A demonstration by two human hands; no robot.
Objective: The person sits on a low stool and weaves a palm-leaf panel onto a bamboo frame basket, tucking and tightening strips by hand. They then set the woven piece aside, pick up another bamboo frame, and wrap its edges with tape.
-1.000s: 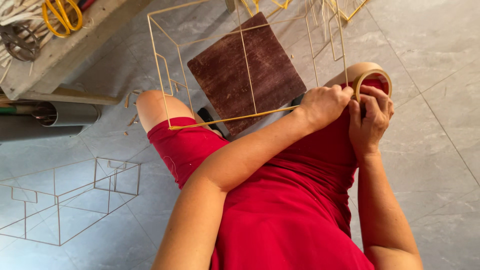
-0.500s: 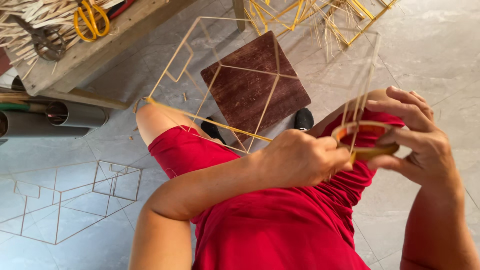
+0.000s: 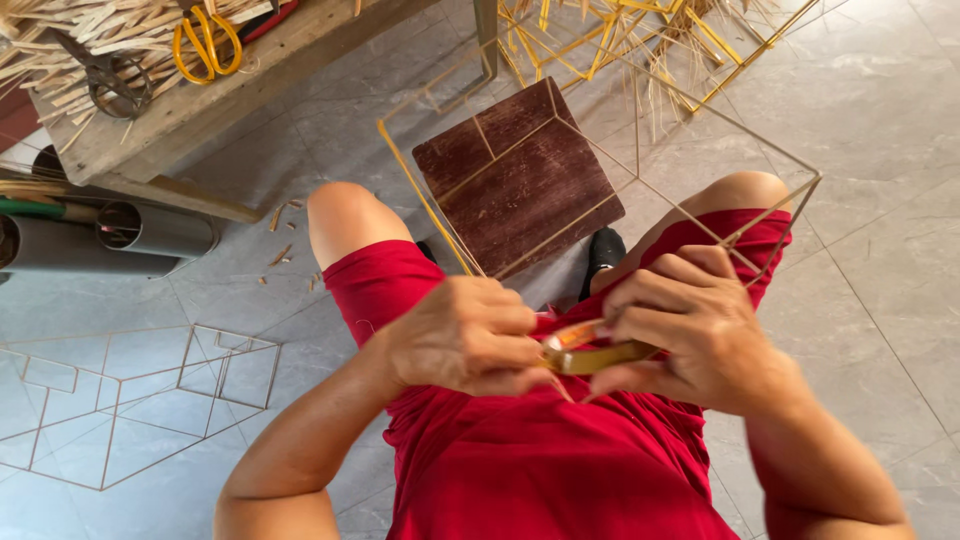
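I sit in red shorts with a light frame of thin sticks [image 3: 425, 195] over my knees. My left hand [image 3: 460, 335] is closed in my lap, and the frame's yellowish stick runs down into it. My right hand [image 3: 690, 330] is curled around a roll of tan tape [image 3: 590, 355], held flat against the left hand's fingertips. The roll's far side is hidden by my fingers. The frame's right corner [image 3: 815, 180] sticks out past my right knee.
A dark brown square wooden stool [image 3: 520, 175] stands between my feet, beside a black shoe [image 3: 603, 250]. A wooden bench at top left carries yellow scissors [image 3: 205, 45] and stick offcuts. Grey pipes [image 3: 150, 230] lie under it. Another stick frame [image 3: 120, 400] lies at left, more frames [image 3: 640, 40] at top.
Both hands came down from my right knee to my lap with the tape roll. The roll now lies flat between the hands, and the frame has swung with them.
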